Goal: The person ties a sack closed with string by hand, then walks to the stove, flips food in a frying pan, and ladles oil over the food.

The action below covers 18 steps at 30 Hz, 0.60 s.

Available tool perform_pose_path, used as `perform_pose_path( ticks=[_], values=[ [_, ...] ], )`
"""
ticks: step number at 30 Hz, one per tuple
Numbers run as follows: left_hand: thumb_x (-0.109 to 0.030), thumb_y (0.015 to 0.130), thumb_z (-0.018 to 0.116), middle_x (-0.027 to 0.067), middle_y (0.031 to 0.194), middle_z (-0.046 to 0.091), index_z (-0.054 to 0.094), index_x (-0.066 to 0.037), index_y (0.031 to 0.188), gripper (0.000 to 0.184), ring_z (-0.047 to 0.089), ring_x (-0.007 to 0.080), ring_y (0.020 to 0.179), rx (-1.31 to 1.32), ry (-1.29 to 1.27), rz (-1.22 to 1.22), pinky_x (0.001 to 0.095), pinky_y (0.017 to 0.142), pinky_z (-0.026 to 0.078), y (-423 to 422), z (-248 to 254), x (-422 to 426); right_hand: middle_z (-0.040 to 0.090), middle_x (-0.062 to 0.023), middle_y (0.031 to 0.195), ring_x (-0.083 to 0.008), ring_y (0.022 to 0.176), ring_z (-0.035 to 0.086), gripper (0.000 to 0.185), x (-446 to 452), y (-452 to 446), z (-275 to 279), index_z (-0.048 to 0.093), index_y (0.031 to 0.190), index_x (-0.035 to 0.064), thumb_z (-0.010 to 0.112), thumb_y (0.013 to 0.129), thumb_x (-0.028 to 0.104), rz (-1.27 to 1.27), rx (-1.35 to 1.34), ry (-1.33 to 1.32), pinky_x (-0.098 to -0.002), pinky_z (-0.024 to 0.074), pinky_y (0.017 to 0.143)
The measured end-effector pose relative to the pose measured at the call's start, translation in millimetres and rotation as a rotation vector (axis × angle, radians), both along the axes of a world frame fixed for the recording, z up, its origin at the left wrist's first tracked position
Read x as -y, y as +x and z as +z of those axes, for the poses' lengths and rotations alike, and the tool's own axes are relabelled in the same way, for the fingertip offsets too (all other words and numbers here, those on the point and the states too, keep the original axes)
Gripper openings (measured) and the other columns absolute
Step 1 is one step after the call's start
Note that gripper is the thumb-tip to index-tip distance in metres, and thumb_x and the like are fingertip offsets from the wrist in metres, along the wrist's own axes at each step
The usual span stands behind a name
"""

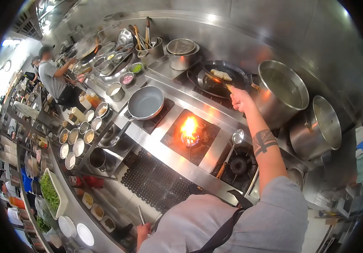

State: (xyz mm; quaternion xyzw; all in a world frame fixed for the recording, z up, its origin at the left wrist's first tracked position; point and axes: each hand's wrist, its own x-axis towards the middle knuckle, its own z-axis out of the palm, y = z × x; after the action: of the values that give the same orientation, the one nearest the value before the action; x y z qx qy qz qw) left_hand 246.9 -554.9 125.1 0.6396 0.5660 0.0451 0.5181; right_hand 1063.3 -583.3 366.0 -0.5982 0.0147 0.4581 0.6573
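My right hand (241, 100) is closed round the wooden handle of a utensil, whose far end reaches over a dark wok (207, 86) at the back of the stove. Pale pieces of food (221, 75) lie at the utensil's tip, above or in the wok. Low in the view, my left hand (144, 231) is wrapped round a metal utensil (141, 215) that points up and away from me. Between my hands, a tall orange flame (189, 128) burns on an uncovered burner. A grey frying pan (145, 102) sits left of the flame.
Two large steel pots (283, 88) (316, 126) stand at the right. A ladle (237, 137) lies beside the near right burner (239, 164). Small bowls of ingredients (78, 147) and a tray of greens (51, 192) are at the left. A person (54, 76) works farther back.
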Motion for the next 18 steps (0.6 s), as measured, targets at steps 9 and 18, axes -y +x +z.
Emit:
perform_pose_path(
  ticks=[9, 18],
  values=[
    [-0.012, 0.081, 0.070, 0.0092, 0.059, 0.058, 0.063, 0.004, 0.076, 0.018, 0.055, 0.0178, 0.044, -0.020, 0.023, -0.150, 0.0339, 0.040, 0.042, -14.3, -9.0, -4.4, 0.031, 0.0096, 0.048, -0.0040, 0.036, 0.029, 0.041, -25.0, -3.6, -22.2, 0.045, 0.078, 0.0142, 0.057, 0.096, 0.048, -0.062, -0.201, 0.090, -0.0223, 0.0157, 0.036],
    [-0.019, 0.080, 0.072, 0.0070, 0.055, 0.061, 0.067, 0.002, 0.068, 0.024, 0.056, 0.0157, 0.044, -0.275, -0.239, 0.274, 0.0316, 0.043, 0.044, 35.3, 71.4, -20.4, 0.032, 0.0120, 0.048, -0.0027, 0.034, 0.032, 0.039, -35.1, -2.1, -39.9, 0.046, 0.081, 0.0120, 0.055, 0.098, 0.046, -0.094, -0.547, 0.403, -0.0219, 0.0186, 0.033]
  ],
)
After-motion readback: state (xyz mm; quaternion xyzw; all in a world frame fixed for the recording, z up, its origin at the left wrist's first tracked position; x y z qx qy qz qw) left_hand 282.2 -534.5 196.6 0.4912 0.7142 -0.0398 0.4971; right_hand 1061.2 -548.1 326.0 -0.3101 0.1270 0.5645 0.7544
